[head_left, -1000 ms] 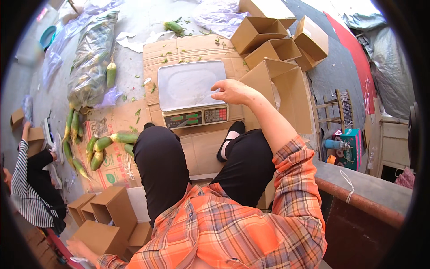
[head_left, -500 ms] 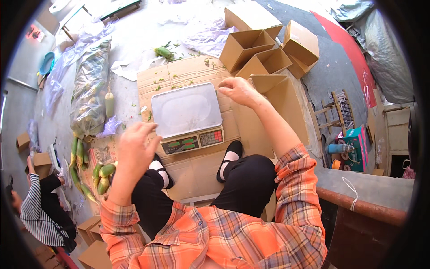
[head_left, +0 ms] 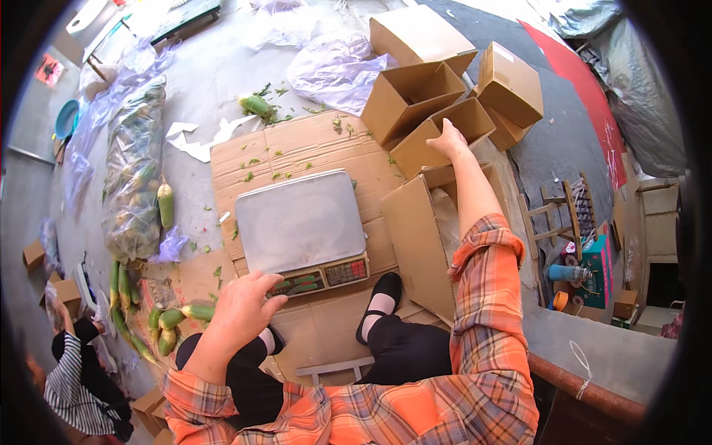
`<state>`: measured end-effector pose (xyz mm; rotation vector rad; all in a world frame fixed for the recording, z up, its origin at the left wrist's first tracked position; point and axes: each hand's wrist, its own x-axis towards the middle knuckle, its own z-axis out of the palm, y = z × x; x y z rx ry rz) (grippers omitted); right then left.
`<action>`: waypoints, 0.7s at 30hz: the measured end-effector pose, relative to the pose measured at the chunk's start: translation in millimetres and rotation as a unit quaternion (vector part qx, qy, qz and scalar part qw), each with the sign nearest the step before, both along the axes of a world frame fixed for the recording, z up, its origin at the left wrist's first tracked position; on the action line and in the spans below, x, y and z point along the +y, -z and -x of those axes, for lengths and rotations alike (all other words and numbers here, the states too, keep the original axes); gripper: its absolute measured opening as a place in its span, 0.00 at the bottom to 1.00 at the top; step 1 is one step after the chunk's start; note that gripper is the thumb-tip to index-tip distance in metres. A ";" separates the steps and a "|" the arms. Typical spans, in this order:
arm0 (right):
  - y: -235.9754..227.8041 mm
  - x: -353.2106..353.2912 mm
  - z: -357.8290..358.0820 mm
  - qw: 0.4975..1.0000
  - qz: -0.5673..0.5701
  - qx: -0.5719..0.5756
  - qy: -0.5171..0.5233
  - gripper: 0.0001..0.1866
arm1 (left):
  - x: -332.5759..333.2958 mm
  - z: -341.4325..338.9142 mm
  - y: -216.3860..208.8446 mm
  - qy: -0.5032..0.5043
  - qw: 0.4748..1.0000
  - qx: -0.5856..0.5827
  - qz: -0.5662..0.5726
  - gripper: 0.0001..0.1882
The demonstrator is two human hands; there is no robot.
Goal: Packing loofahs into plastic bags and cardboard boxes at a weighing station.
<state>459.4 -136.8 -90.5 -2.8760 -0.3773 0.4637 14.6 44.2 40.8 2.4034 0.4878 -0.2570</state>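
My right hand (head_left: 450, 141) is stretched far out to the right, at the near side of an open cardboard box (head_left: 419, 152). Its fingers are apart; whether they touch the cardboard I cannot tell. Just below that forearm stands a larger open carton (head_left: 417, 241), with something pale inside. My left hand (head_left: 245, 308) hovers by the front left corner of a digital scale (head_left: 297, 219), empty, thumb away from the fingers. Nothing lies on the scale's grey plate. The scale sits on a flattened cardboard sheet (head_left: 237, 159) between and beyond my feet.
Several green radishes (head_left: 169, 319) lie at the left, below a clear bag (head_left: 133, 170) full of them. Another radish (head_left: 257, 107) is on the floor ahead. More cartons (head_left: 512, 81) stand far right. A person in striped sleeves (head_left: 74, 386) crouches at the left.
My right hand has swung away from the scale, out to the boxes at the far right. My left hand has come lower, nearer the scale's front corner. The view has shifted slightly.
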 end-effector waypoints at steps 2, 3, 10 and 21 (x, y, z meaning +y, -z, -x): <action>10.1 -0.9 -0.6 1.000 -0.017 -0.017 -0.006 0.33 | 0.9 1.0 3.3 0.010 1.000 0.006 0.007 0.14; 8.3 0.8 -3.3 0.998 0.026 0.049 -0.014 0.32 | 1.7 0.7 3.8 0.007 1.000 0.009 0.006 0.14; -7.0 -0.8 1.5 0.994 0.059 -0.050 0.074 0.17 | 1.9 -0.1 3.7 0.006 0.999 0.035 0.014 0.14; -149.6 -45.8 -14.3 0.907 -0.388 -0.137 0.090 0.14 | 13.6 8.5 8.4 -0.071 0.997 -0.023 0.022 0.14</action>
